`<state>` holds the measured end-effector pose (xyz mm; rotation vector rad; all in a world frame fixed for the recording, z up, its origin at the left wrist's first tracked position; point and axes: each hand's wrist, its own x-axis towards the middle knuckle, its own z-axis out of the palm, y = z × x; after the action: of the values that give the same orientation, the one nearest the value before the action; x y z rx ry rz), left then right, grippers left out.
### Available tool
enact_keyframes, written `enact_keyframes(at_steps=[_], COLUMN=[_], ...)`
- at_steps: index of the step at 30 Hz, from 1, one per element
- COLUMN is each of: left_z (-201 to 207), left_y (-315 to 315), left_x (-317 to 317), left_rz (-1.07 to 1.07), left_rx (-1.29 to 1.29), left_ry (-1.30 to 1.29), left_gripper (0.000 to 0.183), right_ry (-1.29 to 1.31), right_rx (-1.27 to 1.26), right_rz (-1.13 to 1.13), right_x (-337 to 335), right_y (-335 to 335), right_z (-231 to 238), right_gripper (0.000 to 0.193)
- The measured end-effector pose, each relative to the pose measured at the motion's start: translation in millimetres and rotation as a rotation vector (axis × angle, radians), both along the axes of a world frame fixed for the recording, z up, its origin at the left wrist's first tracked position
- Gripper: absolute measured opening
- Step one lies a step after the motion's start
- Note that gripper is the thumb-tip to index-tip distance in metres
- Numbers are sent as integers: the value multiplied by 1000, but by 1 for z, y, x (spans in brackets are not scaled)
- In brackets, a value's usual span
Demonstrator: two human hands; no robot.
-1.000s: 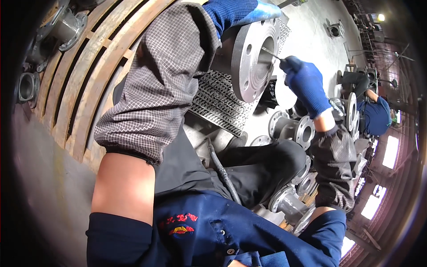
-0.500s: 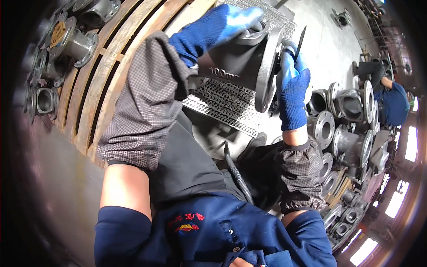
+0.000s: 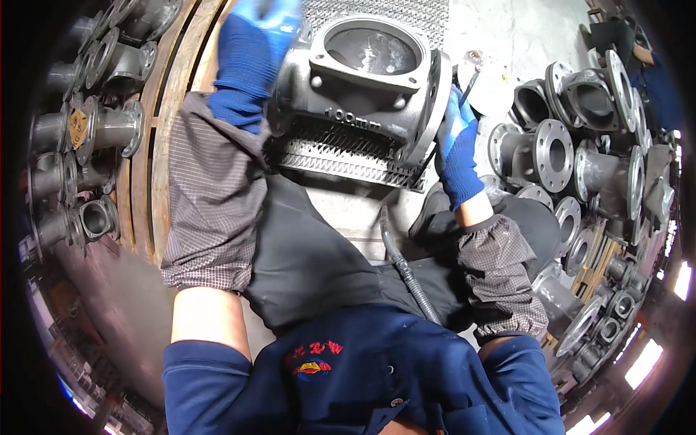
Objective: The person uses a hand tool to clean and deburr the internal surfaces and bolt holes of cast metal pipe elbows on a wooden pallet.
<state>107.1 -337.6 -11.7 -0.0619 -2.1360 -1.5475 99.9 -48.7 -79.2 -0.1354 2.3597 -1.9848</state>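
A grey cast-metal valve body (image 3: 348, 109) lies across a ridged metal grating (image 3: 341, 158) in front of me. Its wide oval opening faces up, and a round flange (image 3: 433, 109) closes off its right end. My right hand (image 3: 460, 145), in a blue glove, is closed around a thin dark pointed tool (image 3: 472, 83) beside that flange. Whether it also touches the flange, I cannot tell. Beside the valve body's left end is my left hand (image 3: 264, 32), gloved in blue too. Motion smears its fingers, and the upper edge cuts it off.
Several flanged castings (image 3: 554, 152) crowd the floor on the right. More castings (image 3: 109, 127) sit on a wooden pallet (image 3: 163, 109) at the left. A dark ribbed hose (image 3: 409, 279) runs between my legs. At the far right, another person's sleeve (image 3: 652, 87) shows.
The valve body has tipped so its oval opening now faces up toward me. My left hand has moved left, off its top side. My right hand still grips the tool.
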Motion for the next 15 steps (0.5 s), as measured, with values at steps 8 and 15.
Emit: enact_keyframes(at_steps=[8, 15], left_z=[-19, -15], left_y=[-11, 1], left_x=[23, 43], left_rz=[-146, -156], left_rx=[290, 844], left_ry=[-395, -589], left_gripper=[45, 51], right_ry=[-12, -6], right_rx=[-59, -96], right_rz=[-73, -84], right_x=[7, 32], right_y=[-7, -12], right_z=[2, 9], right_gripper=[35, 36])
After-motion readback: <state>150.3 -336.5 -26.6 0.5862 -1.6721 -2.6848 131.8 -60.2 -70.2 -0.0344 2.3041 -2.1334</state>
